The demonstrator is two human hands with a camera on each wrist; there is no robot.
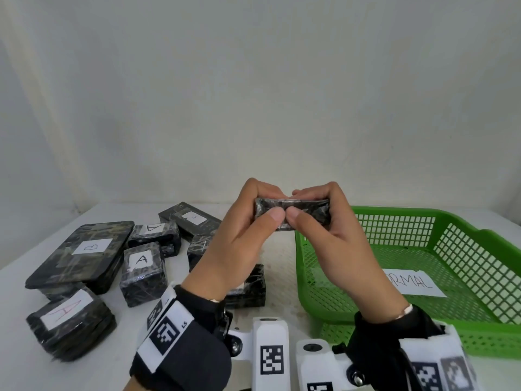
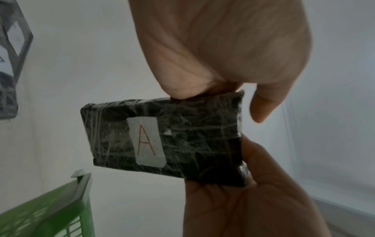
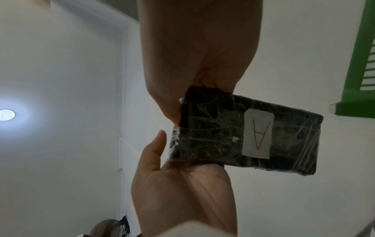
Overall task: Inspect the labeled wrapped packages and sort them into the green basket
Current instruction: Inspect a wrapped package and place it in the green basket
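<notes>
- Holding one small wrapped package up off the white table in the head view, left hand and right hand both pinching it, thumbs nearly touching, just left of the green basket; "NORMAL" paper inside the basket, pile of labelled packages far left.
- Showing a red "A" label from the left wrist, thumb and fingers clamped on the right end.
- Seeing the same label upside down from the right wrist, fingers gripping the left end, basket corner top right.

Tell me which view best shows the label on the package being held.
Left wrist: the label on the held package faces it, upright, a red A. Right wrist shows the label too, but inverted. Head view sees only the package's edge between both hands, no label.
</notes>
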